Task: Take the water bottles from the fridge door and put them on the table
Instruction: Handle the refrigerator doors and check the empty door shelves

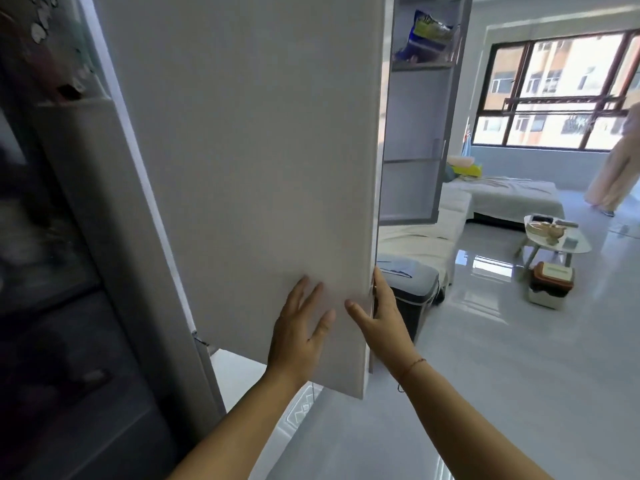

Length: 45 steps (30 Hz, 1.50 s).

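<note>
A tall white fridge door (249, 161) fills the middle of the view, seen from its outer face. My left hand (299, 327) lies flat on that face near the lower right corner, fingers spread. My right hand (381, 310) curls around the door's right edge, thumb on the front. A second door (415, 133) stands open behind it, with inner shelves and a blue snack bag (424, 34) on the top one. No water bottles show. A small oval table (575, 242) with several items stands far right across the room.
The dark fridge interior (41, 271) lies at left, blurred. A white sofa (440, 233) and a grey bin (412, 285) stand beyond the door. An orange-lidded box (552, 278) sits on the glossy floor by the table. A person (620, 168) stands near the window.
</note>
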Motion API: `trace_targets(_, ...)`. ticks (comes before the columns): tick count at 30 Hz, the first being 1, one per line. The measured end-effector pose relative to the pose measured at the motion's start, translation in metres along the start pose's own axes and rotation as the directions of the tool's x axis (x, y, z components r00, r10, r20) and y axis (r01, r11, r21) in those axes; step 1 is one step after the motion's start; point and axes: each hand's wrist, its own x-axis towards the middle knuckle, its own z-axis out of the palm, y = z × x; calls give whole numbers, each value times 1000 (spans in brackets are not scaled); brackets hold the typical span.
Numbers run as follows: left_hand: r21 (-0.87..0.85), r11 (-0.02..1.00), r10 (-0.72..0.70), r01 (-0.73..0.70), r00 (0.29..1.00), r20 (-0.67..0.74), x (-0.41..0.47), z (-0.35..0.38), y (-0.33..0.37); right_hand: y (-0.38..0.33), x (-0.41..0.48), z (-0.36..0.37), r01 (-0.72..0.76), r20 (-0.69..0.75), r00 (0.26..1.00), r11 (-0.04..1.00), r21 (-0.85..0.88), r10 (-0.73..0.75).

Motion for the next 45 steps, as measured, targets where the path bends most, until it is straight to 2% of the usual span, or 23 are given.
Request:
trace_targets(4,57,997,-47,54,993,-113,41,30,-4,14,58,-16,29,78,997,1000,6,-29)
trace_targets(10,310,944,-32,111,968,-250,97,46,-19,40,138,-21,36,151,988,999,-7,-35)
trace_targets(15,529,840,29,119,964,-264,132,51,-44,51,195,-17,20,204,978,994,105,-41)
trace_targets(23,721,684,118,115,957,-264,210,57,-84,79,287,10,-21,178,984,993,118,0)
trace_targets(35,884,420,98,205,958,-269,273,59,-148,100,403,71,-19,279,960,987,159,-26)
trace_targets(45,905,187,-41,383,923,-382,306,58,-175,112,468,120,29,430,894,975,221,-124)
